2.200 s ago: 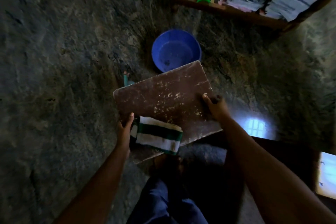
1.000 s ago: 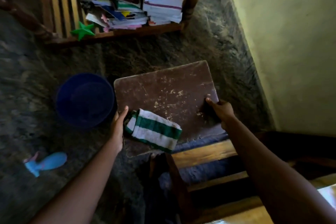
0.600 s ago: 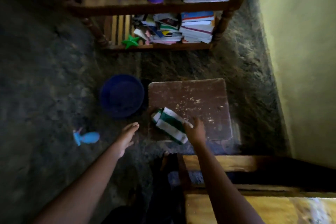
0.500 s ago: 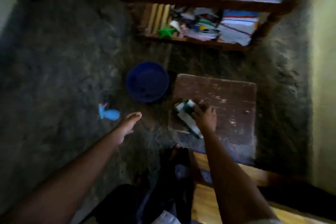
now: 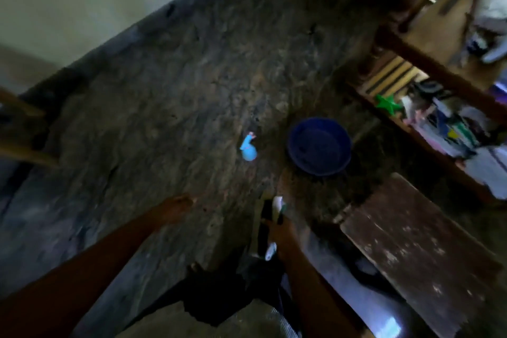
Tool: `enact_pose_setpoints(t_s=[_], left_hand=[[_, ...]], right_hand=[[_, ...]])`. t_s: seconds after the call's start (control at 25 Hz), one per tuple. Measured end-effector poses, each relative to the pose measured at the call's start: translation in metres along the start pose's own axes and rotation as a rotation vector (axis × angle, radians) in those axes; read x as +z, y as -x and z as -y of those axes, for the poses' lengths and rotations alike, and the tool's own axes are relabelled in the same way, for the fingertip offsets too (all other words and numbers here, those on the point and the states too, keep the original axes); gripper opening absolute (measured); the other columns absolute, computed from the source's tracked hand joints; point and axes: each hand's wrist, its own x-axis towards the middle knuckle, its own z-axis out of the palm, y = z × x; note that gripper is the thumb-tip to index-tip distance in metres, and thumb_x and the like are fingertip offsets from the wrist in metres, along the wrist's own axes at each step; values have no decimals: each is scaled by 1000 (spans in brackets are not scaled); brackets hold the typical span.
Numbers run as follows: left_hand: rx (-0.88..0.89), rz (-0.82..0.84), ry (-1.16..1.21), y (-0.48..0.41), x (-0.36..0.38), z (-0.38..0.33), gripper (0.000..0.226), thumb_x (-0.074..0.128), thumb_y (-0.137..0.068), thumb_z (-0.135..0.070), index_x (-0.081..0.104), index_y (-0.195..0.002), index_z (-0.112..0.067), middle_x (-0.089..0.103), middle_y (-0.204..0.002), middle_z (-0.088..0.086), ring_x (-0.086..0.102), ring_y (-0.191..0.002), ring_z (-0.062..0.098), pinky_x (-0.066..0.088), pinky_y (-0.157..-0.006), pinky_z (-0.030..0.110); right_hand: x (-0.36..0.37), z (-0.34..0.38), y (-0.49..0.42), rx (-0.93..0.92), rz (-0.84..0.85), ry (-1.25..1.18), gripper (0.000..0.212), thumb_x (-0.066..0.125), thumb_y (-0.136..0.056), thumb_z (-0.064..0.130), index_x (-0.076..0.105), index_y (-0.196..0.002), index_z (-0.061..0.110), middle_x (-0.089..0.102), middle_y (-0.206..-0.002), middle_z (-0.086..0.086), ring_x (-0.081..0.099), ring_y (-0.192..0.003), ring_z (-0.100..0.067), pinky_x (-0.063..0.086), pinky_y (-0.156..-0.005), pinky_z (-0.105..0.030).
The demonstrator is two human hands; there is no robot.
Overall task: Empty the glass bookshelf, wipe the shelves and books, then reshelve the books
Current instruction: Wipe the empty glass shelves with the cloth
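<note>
While the right hand [image 5: 279, 230] curls round the cloth [image 5: 278, 204], maybe to wet it in the bowl [image 5: 319, 145] nearby, the left hand [image 5: 175, 208] is flat and holds nothing. Books [image 5: 452, 129] lie on the low shelf [image 5: 367, 99], near the desk [image 5: 411, 250]. No writing can be read; it is too blurry.

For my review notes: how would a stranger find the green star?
Find the wooden bookshelf at the right edge, then its lowest shelf. The green star lies at that shelf's left end, beside the heap of books. Unlike them, it is star-shaped and plain bright green.
</note>
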Motion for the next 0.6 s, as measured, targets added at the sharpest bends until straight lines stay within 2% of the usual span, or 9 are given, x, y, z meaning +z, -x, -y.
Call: enact_pose_setpoints(t_s=[0.08,0.2,0.28,0.36,0.44,0.48,0.52,0.6], left_hand=[[-3,-74,79,12,-64,43,38,46,-98,-18,46,-134,-3,49,-137,15,50,-105,18,40,-87,30],[-35,-195,315,46,-161,130,28,43,-99,-14,51,-125,-9,54,-131,11,53,-106,23,42,-82,32],[-32,-297,406,64,-212,181,29,41,-100,-10,48,-128,-7,51,-129,9,48,-110,23,38,-86,33],[-74,-399,453,82,-259,233,33,41,-101,-17,47,-131,-5,51,-122,8,50,-104,22,39,-87,33],[-166,-480,586,97,-294,281,35,37,-101,-15,47,-131,-1,53,-109,9,51,-84,19,36,-70,27],[-208,-498,666,99,-307,305,35,35,-101,-12,47,-131,0,54,-103,10,49,-76,17,31,-63,25],[-240,-516,737,98,-314,326,35,35,-100,-11,47,-131,1,55,-99,8,49,-74,16,29,-62,25],[-294,-521,878,90,-325,354,37,37,-100,-15,48,-133,-2,57,-105,10,53,-84,22,35,-71,29]], right_hand=[[54,34,8,-80,95,101,17,69,-82,24,58,-92,15,61,-94,-7,58,-98,-25,46,-85,-36],[142,78,33,-201,243,378,30,69,-81,25,51,-104,17,57,-98,-5,54,-97,-22,45,-86,-33],[195,102,54,-328,227,556,38,72,-75,29,57,-106,12,60,-100,-11,55,-91,-21,47,-82,-34],[243,121,70,-417,252,704,35,71,-77,31,63,-104,10,62,-95,-9,55,-87,-18,41,-71,-26],[278,142,83,-498,239,804,30,65,-83,30,64,-107,12,62,-102,-5,57,-95,-18,39,-73,-26],[294,149,81,-539,217,842,35,63,-82,34,64,-109,12,63,-108,-7,58,-100,-21,42,-77,-28],[305,160,80,-565,190,886,39,62,-81,36,64,-111,12,64,-112,-11,59,-104,-25,44,-81,-31],[328,189,77,-569,177,983,33,63,-85,25,63,-112,7,64,-111,-17,60,-102,-30,42,-77,-30]])
